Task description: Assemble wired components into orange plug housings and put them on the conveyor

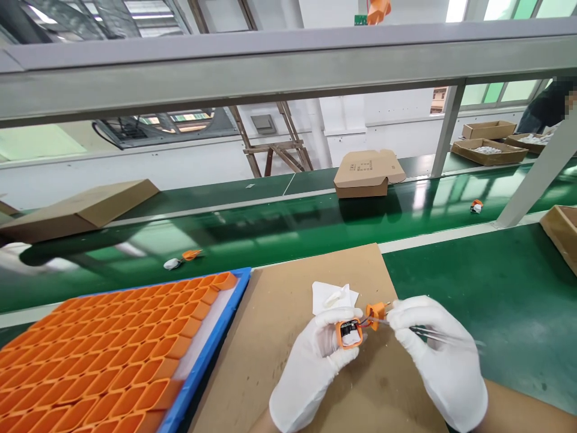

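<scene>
While the small orange housing (348, 334) is being pinched between the thumb and fingers of the gloved left hand (315, 367), its open side is being kept turned up, so that the dark board inside is being shown. A pair of tweezers (428, 332) is being gripped in the closed fingers of the gloved right hand (439, 355), and a second orange part (375, 312), joined to the housing by thin wires, is being met at their tips. Judging from this, the work is best being done with the housing held still and the tweezers being guided lightly, so that the wires are not being strained; whether the part is actually clamped by the tips cannot be told.

Both hands are being held just above a brown cardboard sheet (279, 337), on which a white packet (333, 296) is lying near the fingers. Beside it, a blue tray (216, 343) is being filled with rows of orange shells (112, 361). Beyond, a green conveyor belt (293, 231) is carrying a folded carton (367, 173) and stray small parts, and another person's dark sleeve (547, 108) is being glimpsed at far right.
</scene>
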`<state>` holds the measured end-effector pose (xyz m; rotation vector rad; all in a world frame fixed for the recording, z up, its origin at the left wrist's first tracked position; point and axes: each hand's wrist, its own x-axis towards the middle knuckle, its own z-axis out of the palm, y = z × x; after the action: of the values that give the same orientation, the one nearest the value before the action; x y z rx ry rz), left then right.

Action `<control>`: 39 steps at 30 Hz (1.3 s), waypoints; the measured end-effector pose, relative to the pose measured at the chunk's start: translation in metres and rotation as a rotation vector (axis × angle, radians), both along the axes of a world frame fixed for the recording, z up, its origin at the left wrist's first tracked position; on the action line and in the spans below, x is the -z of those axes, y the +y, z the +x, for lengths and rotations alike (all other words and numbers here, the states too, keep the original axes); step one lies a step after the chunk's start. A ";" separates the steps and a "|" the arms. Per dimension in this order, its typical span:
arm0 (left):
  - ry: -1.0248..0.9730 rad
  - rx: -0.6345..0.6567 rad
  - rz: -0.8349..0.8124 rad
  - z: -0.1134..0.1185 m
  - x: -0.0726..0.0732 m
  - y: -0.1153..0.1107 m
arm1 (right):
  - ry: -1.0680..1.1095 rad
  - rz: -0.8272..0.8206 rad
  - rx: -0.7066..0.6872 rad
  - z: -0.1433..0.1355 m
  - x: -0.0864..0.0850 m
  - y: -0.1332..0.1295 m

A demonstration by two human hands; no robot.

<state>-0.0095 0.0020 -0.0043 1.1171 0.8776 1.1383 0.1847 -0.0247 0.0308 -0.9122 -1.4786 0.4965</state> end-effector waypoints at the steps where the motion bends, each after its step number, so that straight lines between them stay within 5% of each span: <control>1: 0.011 -0.004 -0.015 0.000 0.000 0.000 | -0.073 0.076 0.064 0.002 -0.003 -0.001; 5: 0.004 0.026 0.000 0.000 -0.003 0.000 | -0.492 0.322 0.138 -0.001 -0.014 -0.003; 10: 0.014 0.049 0.003 0.004 -0.011 -0.003 | -0.669 0.336 0.104 -0.015 -0.006 -0.001; 26: -0.013 0.139 -0.022 0.005 -0.002 0.001 | -0.451 0.198 0.037 -0.007 0.014 0.003; 31: 0.085 0.105 -0.008 0.001 -0.003 0.003 | -0.434 0.249 0.008 0.000 -0.002 0.006; 35: 0.063 0.177 -0.019 0.004 -0.010 0.003 | -0.568 0.064 -0.096 -0.006 -0.013 0.009; 39: -0.096 0.282 -0.231 0.009 -0.010 0.001 | -0.597 -0.160 -0.067 -0.011 -0.001 0.017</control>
<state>-0.0005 0.0033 0.0055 0.9531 0.7300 0.8288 0.1736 -0.0078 0.0320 -1.2064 -2.0337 0.4126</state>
